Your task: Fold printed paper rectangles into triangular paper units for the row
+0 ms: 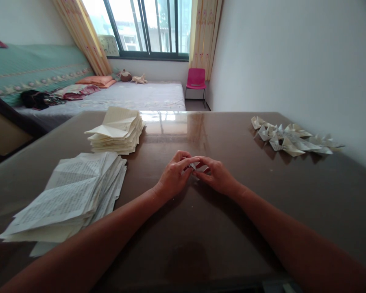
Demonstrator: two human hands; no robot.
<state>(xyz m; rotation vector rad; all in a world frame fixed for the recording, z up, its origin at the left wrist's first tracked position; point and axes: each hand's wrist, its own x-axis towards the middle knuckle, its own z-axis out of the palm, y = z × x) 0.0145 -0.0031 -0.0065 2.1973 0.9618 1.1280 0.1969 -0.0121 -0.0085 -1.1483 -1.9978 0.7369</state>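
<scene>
A small piece of folded paper (193, 165), pale with grey print, is pinched between my two hands over the middle of the brown table (195, 228). My left hand (175, 173) grips it from the left, thumb and fingers closed on it. From the right, my right hand (215, 173) holds its other side with thumb and fingertips. Most of the paper is hidden behind my fingers, so its full shape cannot be made out.
At the left lie a stack of printed sheets (70, 195) and, behind it, a stack of cream paper (117, 130). Several folded paper pieces (288, 140) with pointed corners sit at the far right. Beyond the table are a bed (152, 95) and a pink chair (196, 79).
</scene>
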